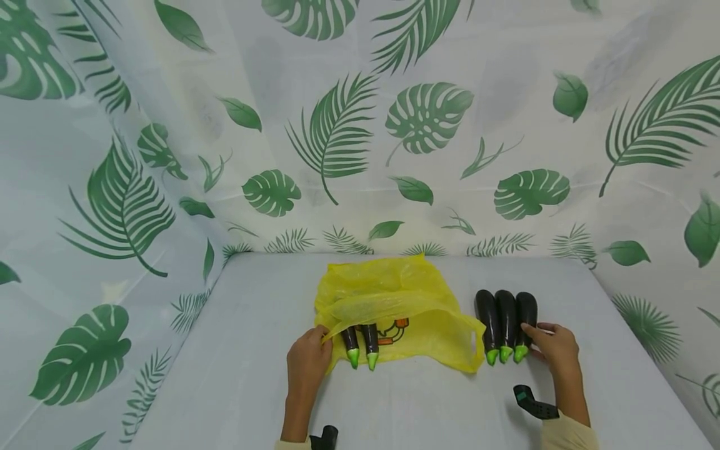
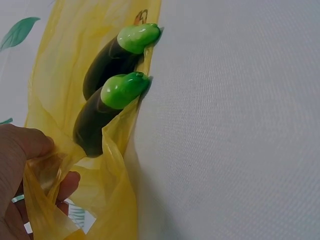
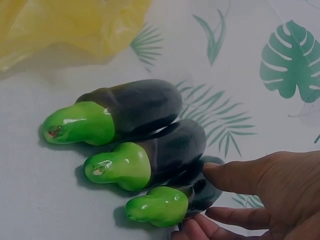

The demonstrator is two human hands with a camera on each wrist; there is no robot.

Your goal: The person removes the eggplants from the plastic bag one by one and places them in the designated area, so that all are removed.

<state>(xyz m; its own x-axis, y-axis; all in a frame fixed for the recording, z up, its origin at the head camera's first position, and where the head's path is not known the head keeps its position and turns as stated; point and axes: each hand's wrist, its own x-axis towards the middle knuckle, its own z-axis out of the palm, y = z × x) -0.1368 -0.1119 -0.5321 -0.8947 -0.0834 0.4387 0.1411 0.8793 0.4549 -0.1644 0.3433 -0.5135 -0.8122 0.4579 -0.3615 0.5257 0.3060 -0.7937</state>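
Note:
My left hand (image 1: 308, 362) pinches the edge of a yellow plastic bag (image 1: 388, 281) between thumb and fingers, and the bag's mouth faces me. Two dark eggplants with green stem ends lie in that mouth; the left one (image 2: 92, 125) is nearest the hand, the other (image 2: 107, 65) beside it. Their far ends are hidden under the plastic. To the right of the bag, three more eggplants lie side by side, stem ends toward me: a left one (image 1: 488, 322), a middle one (image 1: 506, 319) and a right one (image 1: 526, 312). My right hand (image 1: 554, 347) grips the right one, thumb on top, fingers along its outer side.
A white table (image 1: 236, 362) carries everything. Behind it hangs a white cloth (image 1: 360, 125) with green leaf prints, which also closes off both sides. Black wrist devices sit on both forearms, the right one (image 1: 534, 405) above the table near the front.

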